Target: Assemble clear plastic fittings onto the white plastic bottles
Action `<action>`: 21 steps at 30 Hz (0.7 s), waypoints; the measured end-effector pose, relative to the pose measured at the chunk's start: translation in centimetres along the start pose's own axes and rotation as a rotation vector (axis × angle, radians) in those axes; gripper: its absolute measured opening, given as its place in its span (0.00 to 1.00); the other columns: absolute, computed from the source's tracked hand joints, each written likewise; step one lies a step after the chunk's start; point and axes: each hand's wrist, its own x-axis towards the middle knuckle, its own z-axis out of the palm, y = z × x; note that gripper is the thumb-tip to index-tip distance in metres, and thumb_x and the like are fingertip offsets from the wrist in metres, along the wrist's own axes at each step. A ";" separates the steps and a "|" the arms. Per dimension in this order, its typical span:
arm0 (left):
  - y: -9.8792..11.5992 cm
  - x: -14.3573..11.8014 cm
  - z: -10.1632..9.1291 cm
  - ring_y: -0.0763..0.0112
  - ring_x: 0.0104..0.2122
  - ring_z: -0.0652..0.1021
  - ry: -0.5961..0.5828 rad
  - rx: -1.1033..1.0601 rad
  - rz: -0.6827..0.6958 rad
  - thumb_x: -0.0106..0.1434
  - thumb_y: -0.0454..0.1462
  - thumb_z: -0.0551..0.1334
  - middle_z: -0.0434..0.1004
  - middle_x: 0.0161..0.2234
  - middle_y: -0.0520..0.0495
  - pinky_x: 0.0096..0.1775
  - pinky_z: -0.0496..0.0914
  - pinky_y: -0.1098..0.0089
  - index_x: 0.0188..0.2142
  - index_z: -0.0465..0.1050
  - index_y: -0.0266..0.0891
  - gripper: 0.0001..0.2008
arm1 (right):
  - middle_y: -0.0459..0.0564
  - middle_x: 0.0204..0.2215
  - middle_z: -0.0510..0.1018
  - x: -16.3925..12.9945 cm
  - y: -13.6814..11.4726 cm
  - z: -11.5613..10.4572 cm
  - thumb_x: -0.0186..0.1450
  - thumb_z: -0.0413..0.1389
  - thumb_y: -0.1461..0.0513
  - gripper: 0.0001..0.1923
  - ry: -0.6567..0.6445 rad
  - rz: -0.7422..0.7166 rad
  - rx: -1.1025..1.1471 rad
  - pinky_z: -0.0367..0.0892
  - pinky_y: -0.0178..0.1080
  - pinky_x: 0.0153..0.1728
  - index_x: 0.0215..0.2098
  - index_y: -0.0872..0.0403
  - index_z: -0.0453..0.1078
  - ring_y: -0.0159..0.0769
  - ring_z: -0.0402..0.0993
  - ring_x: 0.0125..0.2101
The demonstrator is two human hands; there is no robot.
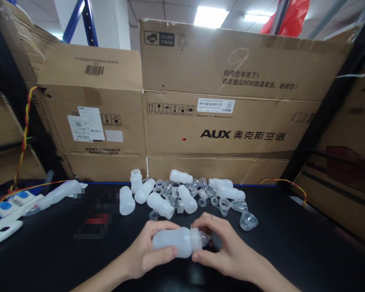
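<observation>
My left hand (146,253) grips a translucent white baby bottle (174,242) lying sideways just above the black table. My right hand (223,243) is closed around the bottle's threaded neck end, where a clear collar and nipple piece (202,239) sits. Behind my hands lies a pile of several more white bottles (159,205) and clear caps and rings (247,221).
Large cardboard boxes (219,101) wall off the back of the black table (292,251). White and blue devices (6,229) lie at the left edge, with a red-yellow twisted cable (26,134) hanging there. A dark shelf post (331,101) leans at right.
</observation>
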 end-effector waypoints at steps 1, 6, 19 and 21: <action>0.0 -0.1 0.0 0.57 0.38 0.84 0.043 0.109 0.087 0.61 0.49 0.71 0.85 0.43 0.41 0.39 0.80 0.64 0.53 0.80 0.41 0.24 | 0.45 0.32 0.74 0.0 0.0 0.1 0.65 0.68 0.50 0.17 0.000 0.044 -0.024 0.63 0.35 0.32 0.42 0.52 0.75 0.34 0.68 0.31; 0.7 -0.1 0.2 0.57 0.48 0.85 0.107 0.574 0.547 0.58 0.35 0.73 0.85 0.52 0.44 0.50 0.79 0.64 0.63 0.71 0.46 0.34 | 0.40 0.21 0.62 0.2 0.7 1.1 0.69 0.59 0.46 0.24 0.020 0.184 -0.090 0.51 0.34 0.26 0.26 0.55 0.66 0.28 0.56 0.23; 1.3 0.8 0.4 0.56 0.44 0.87 0.218 0.806 0.531 0.63 0.40 0.71 0.86 0.50 0.44 0.48 0.80 0.62 0.61 0.68 0.44 0.28 | 0.51 0.25 0.77 1.0 2.3 1.2 0.75 0.39 0.35 0.40 -0.015 0.356 0.392 0.67 0.38 0.30 0.31 0.56 0.74 0.36 0.71 0.25; 1.1 0.8 0.2 0.55 0.48 0.86 0.153 0.770 0.328 0.67 0.44 0.68 0.85 0.52 0.44 0.50 0.79 0.60 0.60 0.69 0.46 0.24 | 0.56 0.35 0.82 1.0 3.0 0.9 0.78 0.30 0.39 0.42 0.037 0.249 0.369 0.72 0.45 0.42 0.38 0.55 0.77 0.42 0.77 0.36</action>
